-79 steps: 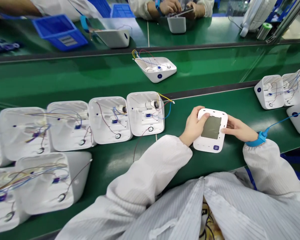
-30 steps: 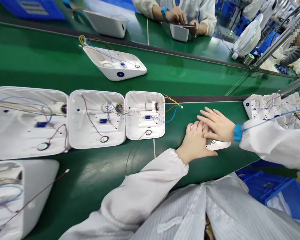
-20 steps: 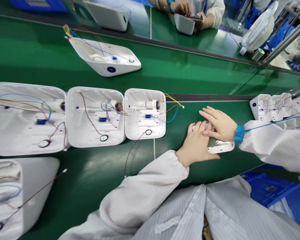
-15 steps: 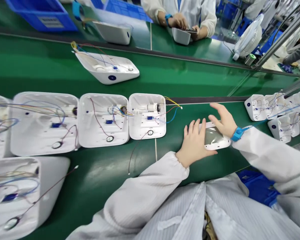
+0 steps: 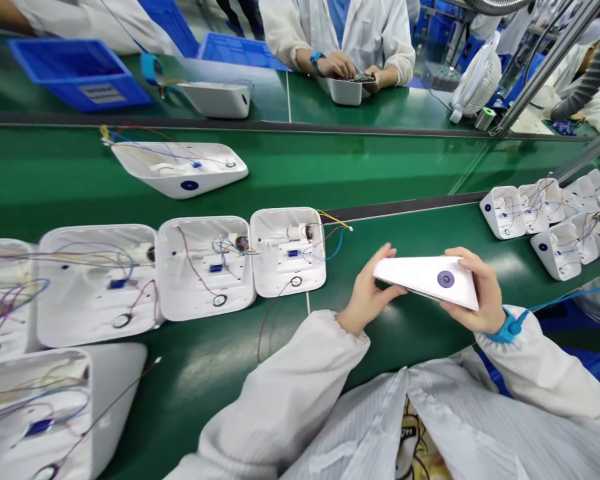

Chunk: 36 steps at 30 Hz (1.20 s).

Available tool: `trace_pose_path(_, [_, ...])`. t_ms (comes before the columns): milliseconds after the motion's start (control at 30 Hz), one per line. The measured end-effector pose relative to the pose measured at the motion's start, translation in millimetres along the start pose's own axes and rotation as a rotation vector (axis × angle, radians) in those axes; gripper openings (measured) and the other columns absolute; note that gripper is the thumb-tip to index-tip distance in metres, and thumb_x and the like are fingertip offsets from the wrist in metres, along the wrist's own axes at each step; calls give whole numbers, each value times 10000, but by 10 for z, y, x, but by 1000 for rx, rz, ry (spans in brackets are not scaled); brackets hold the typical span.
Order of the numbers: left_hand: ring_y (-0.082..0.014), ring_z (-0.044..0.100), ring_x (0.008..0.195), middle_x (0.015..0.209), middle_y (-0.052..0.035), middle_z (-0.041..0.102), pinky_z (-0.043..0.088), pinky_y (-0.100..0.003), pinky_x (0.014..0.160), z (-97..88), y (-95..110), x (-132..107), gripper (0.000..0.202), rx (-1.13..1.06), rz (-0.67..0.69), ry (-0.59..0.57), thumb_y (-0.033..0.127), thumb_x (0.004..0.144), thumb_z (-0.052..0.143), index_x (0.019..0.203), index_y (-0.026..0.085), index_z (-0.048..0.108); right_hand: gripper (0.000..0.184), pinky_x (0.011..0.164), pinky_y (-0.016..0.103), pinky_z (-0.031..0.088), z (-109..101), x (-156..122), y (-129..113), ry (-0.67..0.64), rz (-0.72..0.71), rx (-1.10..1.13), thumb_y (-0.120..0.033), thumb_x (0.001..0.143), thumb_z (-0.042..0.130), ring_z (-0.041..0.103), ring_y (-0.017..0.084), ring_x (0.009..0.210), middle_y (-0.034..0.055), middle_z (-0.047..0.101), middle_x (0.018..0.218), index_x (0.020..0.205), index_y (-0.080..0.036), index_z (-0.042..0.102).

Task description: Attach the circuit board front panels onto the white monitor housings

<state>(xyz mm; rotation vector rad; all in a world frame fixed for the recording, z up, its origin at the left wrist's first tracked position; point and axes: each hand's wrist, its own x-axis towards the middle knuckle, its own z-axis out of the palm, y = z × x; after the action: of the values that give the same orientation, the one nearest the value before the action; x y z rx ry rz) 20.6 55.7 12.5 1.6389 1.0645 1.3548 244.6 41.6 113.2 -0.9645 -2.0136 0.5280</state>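
Note:
Between my hands, above the green bench, a white wedge-shaped plastic housing (image 5: 413,275) is held with its side towards me; a round purple spot shows near its wide end. My left hand (image 5: 373,290) has its thumb below and fingers behind the narrow end. Around the wide end, my right hand (image 5: 480,290) grips with thumb and fingers, a blue wrist strap (image 5: 510,327) on its wrist. The nearest open white housing (image 5: 287,280) stands to the left, with wires, a blue part and a small round part inside.
More open wired housings (image 5: 205,293) line the bench to the left, and a cluster (image 5: 507,213) stands at the right. One housing (image 5: 180,180) lies on the green strip beyond. Across it, a co-worker's hands (image 5: 340,65) hold another housing; a blue bin (image 5: 80,73) and white fan (image 5: 475,80) stand there.
The housing was lying on the bench with its window side up under my hands. Now it is lifted and turned onto its side, gripped at both ends. The view has tilted up.

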Motion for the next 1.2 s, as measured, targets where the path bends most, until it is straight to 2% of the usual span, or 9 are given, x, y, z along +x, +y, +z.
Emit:
trace_pose_path(100, [-307, 665, 1117, 1230, -160, 681, 523, -457, 977, -33, 9, 4, 719, -108, -90, -22, 709, 876, 528, 1354, 172, 516, 588, 1013, 578, 490, 67, 10, 73, 89, 87, 117, -429, 794, 718, 568, 358, 1261, 139, 586, 1348, 1301, -296, 451])
trace_pose_path(267, [-234, 710, 855, 1098, -123, 719, 580, -381, 784, -2, 123, -26, 689, -264, -180, -21, 676, 939, 426, 1421, 185, 451, 545, 858, 536, 579, 213, 38, 405, 222, 698, 494, -563, 915, 483, 704, 325, 1026, 118, 697, 1192, 1357, -245, 456])
trace_pose_path(333, [-184, 699, 719, 1016, -98, 725, 580, -339, 699, 37, 133, -26, 694, -348, -206, -65, 615, 957, 448, 1496, 189, 352, 574, 832, 530, 592, 271, 66, 547, 203, 809, 557, -605, 938, 383, 717, 326, 997, 130, 716, 1170, 1337, -212, 509])
trace_pose_path(467, [-138, 670, 692, 1024, -76, 714, 563, -294, 666, 89, 125, -17, 684, -228, -250, -123, 430, 954, 520, 1548, 208, 266, 622, 849, 505, 592, 331, 200, 784, 164, 734, 609, -637, 939, 304, 704, 315, 1061, 127, 700, 1247, 1289, -206, 584])
trace_pose_path(567, [-134, 654, 713, 1033, -65, 720, 549, -282, 657, 86, 142, -13, 614, -70, -231, -221, 340, 918, 551, 1492, 207, 379, 611, 792, 488, 596, 327, 478, 1008, 188, 727, 636, -616, 935, 295, 703, 298, 1038, 122, 694, 1260, 1313, -217, 564])
trace_pose_path(733, [-147, 656, 736, 1007, -59, 733, 558, -312, 735, 81, 159, -7, 473, 21, -191, -273, 295, 900, 549, 1359, 181, 531, 498, 722, 477, 588, 371, 1436, 1525, 346, 854, 512, -521, 966, 277, 715, 255, 865, 97, 739, 1032, 1210, -219, 589])
trace_pose_path(900, [-163, 676, 781, 992, -60, 742, 568, -318, 772, 81, 129, 5, 386, 54, -186, -271, 276, 884, 573, 1258, 193, 616, 627, 767, 404, 587, 545, 2240, 1848, 316, 631, 49, -459, 1022, 122, 704, 202, 824, 137, 737, 957, 1025, -134, 658])
trace_pose_path(1067, [-186, 688, 785, 953, -77, 740, 565, -328, 773, 80, 99, -3, 335, 136, -136, -286, 261, 872, 578, 1179, 170, 679, 395, 1083, 406, 421, 883, 2024, 1920, 275, 405, -205, -333, 936, 423, 616, 188, 1106, 241, 682, 1184, 921, -43, 690])
trace_pose_path(1200, [-191, 693, 782, 888, -80, 743, 559, -323, 777, 46, 240, -43, 280, 151, -16, -281, 239, 891, 544, 1103, 159, 709, 247, 1117, 522, 374, 1052, 1535, 1894, 204, 270, -299, -254, 822, 573, 562, 293, 1215, 221, 652, 1264, 967, -124, 726])
